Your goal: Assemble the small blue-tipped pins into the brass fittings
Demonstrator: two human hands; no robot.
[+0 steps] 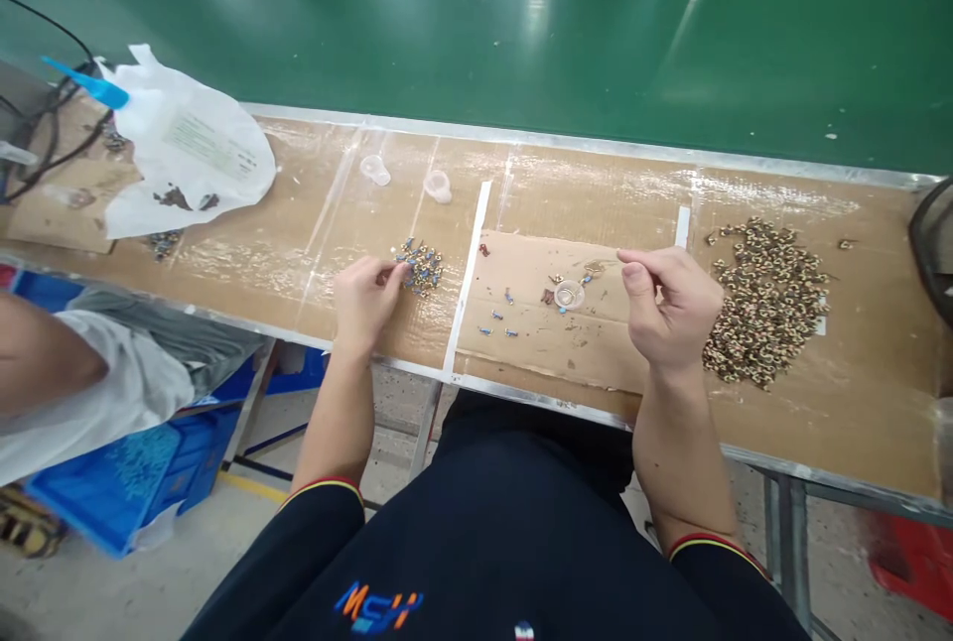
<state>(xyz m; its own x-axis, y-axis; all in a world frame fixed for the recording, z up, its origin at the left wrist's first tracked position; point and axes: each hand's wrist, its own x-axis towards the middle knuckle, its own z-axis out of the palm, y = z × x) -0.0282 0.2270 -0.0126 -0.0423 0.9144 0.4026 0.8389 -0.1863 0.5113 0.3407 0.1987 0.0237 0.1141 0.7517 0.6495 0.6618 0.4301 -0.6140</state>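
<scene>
My left hand [366, 302] rests at the left edge of a small pile of blue-and-brass screw-like parts [424, 269], its thumb and fingers pinched together; what they hold, if anything, is hidden. Above the right side of a cardboard sheet [513, 269] is my right hand [670, 307], fingers curled and thumb pressed to the forefinger, with nothing I can make out between them. A clear little cup [570, 295] stands on that sheet, and several blue-tipped parts [510, 332] lie around it. Just right of my right hand spreads a big heap of small brass-coloured parts [766, 309].
Two translucent cups [438, 187] lie toward the back of the covered bench. At left sit a white plastic bag [201, 140] and a blue-nozzled bottle [111, 93]. Another person's arm [45, 353] is at the left, above a blue crate [126, 482]. A green surface runs behind.
</scene>
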